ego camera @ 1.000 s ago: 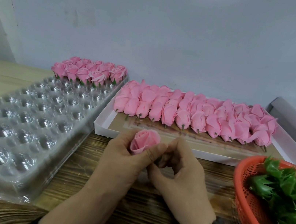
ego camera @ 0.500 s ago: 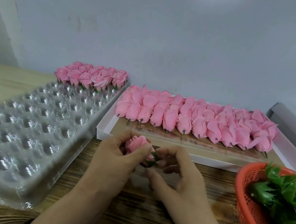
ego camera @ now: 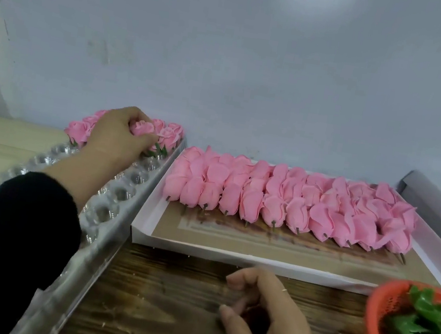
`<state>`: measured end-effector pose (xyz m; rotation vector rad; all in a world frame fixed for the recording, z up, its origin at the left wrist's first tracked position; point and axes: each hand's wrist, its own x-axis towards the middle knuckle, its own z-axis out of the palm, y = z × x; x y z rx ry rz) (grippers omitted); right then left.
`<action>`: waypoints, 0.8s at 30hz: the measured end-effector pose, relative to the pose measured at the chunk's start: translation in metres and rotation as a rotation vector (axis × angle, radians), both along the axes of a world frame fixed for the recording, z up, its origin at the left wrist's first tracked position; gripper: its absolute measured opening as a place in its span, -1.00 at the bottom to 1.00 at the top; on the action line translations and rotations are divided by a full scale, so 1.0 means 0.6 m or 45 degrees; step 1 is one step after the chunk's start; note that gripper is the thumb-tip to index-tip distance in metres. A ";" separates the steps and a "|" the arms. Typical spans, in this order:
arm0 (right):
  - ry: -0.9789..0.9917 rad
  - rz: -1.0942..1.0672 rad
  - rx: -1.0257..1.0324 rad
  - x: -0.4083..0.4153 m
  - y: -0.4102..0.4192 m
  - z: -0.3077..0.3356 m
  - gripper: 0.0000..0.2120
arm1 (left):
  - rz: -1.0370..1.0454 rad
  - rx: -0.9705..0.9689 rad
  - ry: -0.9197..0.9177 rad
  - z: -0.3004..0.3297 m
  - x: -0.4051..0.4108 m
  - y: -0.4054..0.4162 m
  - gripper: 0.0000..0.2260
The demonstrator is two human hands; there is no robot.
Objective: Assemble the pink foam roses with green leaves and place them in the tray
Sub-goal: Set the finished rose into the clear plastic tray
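Note:
My left hand [ego camera: 121, 135] reaches over the far end of the clear plastic cell tray [ego camera: 110, 207] and grips a pink foam rose [ego camera: 144, 128] with a green leaf at its base, held at the row of finished roses [ego camera: 79, 130] standing in the tray's far cells. My right hand [ego camera: 268, 317] rests on the wooden table near me, fingers loosely curled and apart, holding nothing. Several bare pink rose heads [ego camera: 291, 203] with short stems lie in rows in a white cardboard box [ego camera: 229, 254]. Green leaves [ego camera: 427, 326] fill an orange basket [ego camera: 377, 333] at the right.
A pale wall stands right behind the tray and box. A white box lid [ego camera: 437, 205] leans at the far right. Dark wooden tabletop [ego camera: 165, 301] shows between the tray, box and basket, with small crumbs on it.
My left hand carried the leafed rose from in front of me out to the tray's far row. My right hand let go of it and stayed low on the table.

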<state>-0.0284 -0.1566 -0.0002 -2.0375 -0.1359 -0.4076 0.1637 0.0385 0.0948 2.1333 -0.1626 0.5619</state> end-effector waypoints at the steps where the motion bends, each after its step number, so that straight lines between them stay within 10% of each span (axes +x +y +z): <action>1: 0.001 -0.019 -0.005 0.002 0.000 -0.002 -0.62 | 0.011 0.040 -0.002 0.000 0.015 -0.002 -0.88; 24: 0.709 -0.019 0.658 0.020 -0.002 0.016 -0.77 | 0.084 0.717 0.079 -0.055 0.145 -0.022 -0.86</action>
